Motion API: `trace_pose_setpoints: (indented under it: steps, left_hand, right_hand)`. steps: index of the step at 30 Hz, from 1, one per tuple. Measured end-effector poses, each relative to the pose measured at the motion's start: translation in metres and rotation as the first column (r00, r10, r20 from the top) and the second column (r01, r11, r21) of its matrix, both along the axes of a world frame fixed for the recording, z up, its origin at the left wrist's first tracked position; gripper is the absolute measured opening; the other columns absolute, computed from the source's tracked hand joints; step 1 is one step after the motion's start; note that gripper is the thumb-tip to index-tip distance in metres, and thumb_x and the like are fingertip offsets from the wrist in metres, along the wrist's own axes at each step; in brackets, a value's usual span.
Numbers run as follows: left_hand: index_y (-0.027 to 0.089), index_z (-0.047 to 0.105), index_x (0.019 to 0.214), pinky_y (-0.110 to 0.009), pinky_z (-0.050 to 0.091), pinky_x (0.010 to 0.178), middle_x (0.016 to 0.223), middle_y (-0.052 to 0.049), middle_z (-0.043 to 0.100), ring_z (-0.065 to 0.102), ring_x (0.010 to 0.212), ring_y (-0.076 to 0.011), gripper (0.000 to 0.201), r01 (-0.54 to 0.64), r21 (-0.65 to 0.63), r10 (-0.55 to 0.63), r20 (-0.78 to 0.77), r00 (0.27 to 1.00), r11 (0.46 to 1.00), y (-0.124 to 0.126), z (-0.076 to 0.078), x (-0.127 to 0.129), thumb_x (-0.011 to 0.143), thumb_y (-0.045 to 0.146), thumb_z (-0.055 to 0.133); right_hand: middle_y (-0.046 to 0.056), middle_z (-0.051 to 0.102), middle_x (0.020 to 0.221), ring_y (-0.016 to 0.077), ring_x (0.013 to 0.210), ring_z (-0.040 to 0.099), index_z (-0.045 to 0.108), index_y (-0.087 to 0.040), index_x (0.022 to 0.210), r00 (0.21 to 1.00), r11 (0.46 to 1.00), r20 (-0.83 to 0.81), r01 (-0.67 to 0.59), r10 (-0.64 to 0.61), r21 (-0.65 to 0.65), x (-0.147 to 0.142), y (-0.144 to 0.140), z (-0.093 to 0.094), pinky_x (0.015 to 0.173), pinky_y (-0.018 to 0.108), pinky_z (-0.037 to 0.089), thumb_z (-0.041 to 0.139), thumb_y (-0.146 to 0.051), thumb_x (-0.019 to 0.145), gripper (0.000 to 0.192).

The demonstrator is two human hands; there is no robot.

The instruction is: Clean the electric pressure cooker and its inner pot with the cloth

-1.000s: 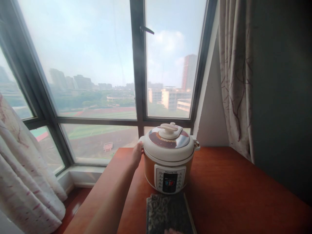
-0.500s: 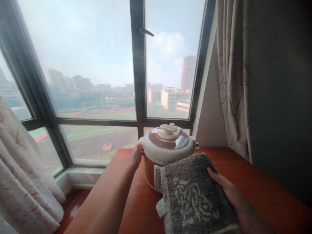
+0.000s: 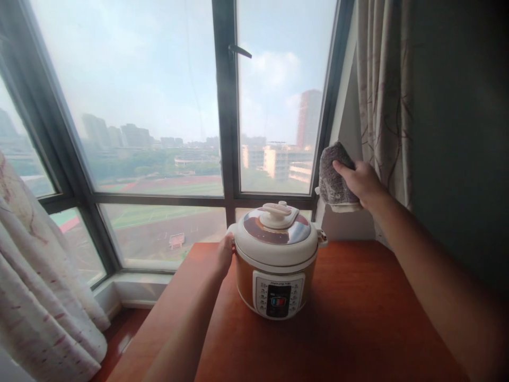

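A white and orange electric pressure cooker (image 3: pixel 277 260) stands on a red-brown wooden table (image 3: pixel 358 318) by the window, its control panel facing me. My left hand (image 3: pixel 224 254) rests against the cooker's left side, at the side handle. My right hand (image 3: pixel 361 182) is raised above and to the right of the cooker and grips a folded grey towel (image 3: pixel 333 175) in the air, near the window frame.
A large window with dark frames (image 3: pixel 226 132) rises behind the table, with a latch handle (image 3: pixel 239 50) high up. Patterned curtains hang at the right (image 3: pixel 384 116) and at the lower left (image 3: pixel 35 297). A dark wall bounds the right side.
My right hand has lifted the grey towel from low in front of the cooker up and away to the right, above the cooker. My left hand has stayed on the cooker's side.
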State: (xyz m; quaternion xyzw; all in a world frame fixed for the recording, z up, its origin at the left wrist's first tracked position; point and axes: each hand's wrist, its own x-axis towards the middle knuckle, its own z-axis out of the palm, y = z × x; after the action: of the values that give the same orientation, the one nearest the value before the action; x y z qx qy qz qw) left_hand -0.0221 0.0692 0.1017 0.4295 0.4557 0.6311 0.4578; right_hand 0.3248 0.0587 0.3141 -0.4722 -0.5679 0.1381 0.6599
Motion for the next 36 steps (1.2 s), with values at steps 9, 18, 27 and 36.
trace_pose_setpoints:
  steps: [9,18,27,36]
  left_hand:
    - [0.017,0.069,0.108,-0.037,0.051,0.08,0.098,-0.011,0.074,0.066,0.099,-0.0301,0.064,0.011,0.016,-0.011,-0.029,1.0,1.0,-0.002,0.0,0.001,0.076,0.07,0.056]
    - [0.015,0.063,0.125,-0.043,0.048,0.095,0.114,-0.014,0.074,0.063,0.114,-0.0331,0.071,0.06,-0.011,-0.06,-0.014,0.998,0.998,-0.003,-0.006,0.002,0.083,0.07,0.049]
    - [0.016,0.053,0.135,-0.045,0.048,0.1,0.139,-0.019,0.06,0.058,0.126,-0.0334,0.066,-0.044,0.081,0.071,-0.358,0.931,0.996,0.004,0.029,-0.027,0.079,0.048,0.063]
    - [0.016,0.074,0.102,-0.041,0.048,0.098,0.111,-0.011,0.075,0.065,0.109,-0.0331,0.038,0.176,0.219,-0.001,-0.624,0.782,0.96,0.05,0.084,0.002,0.073,0.04,0.067]
  right_hand:
    - [0.016,0.058,0.142,0.0295,0.133,0.052,0.063,-0.015,0.133,0.592,0.953,0.798,-0.291,0.108,0.087,-0.094,0.005,-0.089,0.115,0.048,0.038,0.061,-0.014,0.086,0.046]
    - [0.013,0.052,0.149,0.0307,0.145,0.037,0.062,-0.02,0.135,0.56,0.916,0.813,-0.39,0.16,0.089,-0.068,-0.011,-0.107,0.118,0.056,0.033,0.056,-0.016,0.091,0.045]
    - [0.01,0.046,0.153,0.0304,0.146,0.033,0.061,-0.021,0.136,0.468,0.916,0.869,-0.398,0.159,0.046,-0.058,-0.033,-0.108,0.12,0.054,0.03,0.062,-0.009,0.08,0.058]
    - [0.01,0.049,0.151,0.0314,0.137,0.044,0.063,-0.025,0.134,0.344,0.956,0.928,-0.292,0.147,-0.043,-0.1,0.003,-0.071,0.115,0.051,0.034,0.061,-0.036,0.091,0.045]
